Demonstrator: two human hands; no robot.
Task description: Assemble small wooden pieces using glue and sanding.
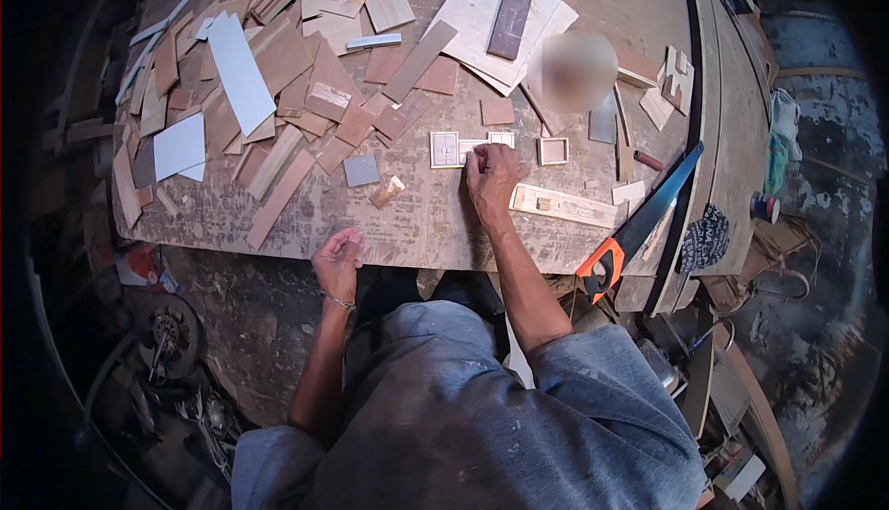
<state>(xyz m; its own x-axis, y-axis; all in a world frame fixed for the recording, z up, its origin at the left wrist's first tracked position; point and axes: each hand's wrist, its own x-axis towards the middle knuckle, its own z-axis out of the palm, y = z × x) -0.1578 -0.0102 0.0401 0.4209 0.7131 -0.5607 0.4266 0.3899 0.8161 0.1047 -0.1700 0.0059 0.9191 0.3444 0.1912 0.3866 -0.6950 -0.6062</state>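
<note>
My right hand (495, 180) reaches over the workbench, fingers bent and drawn together at a small pale wooden assembly (445, 150). This piece has a square framed box at each end and a strip between them; my fingers cover part of its right side. Whatever lies between the fingertips is hidden. At the front edge of the bench, my left hand (337, 261) is raised with its fingers curled against the thumb; anything in them is too small to make out. Right of my right hand sit a small open wooden frame (553, 151) and a long pale wooden strip (565, 205) carrying a little block.
A handsaw (639, 223) with an orange and black handle lies at the bench's right front edge. Scrap wood pieces (278, 56) crowd the left and back. A grey square (361, 170) and a small wood chip (388, 192) lie nearer. A thread spool (765, 207) stands far right.
</note>
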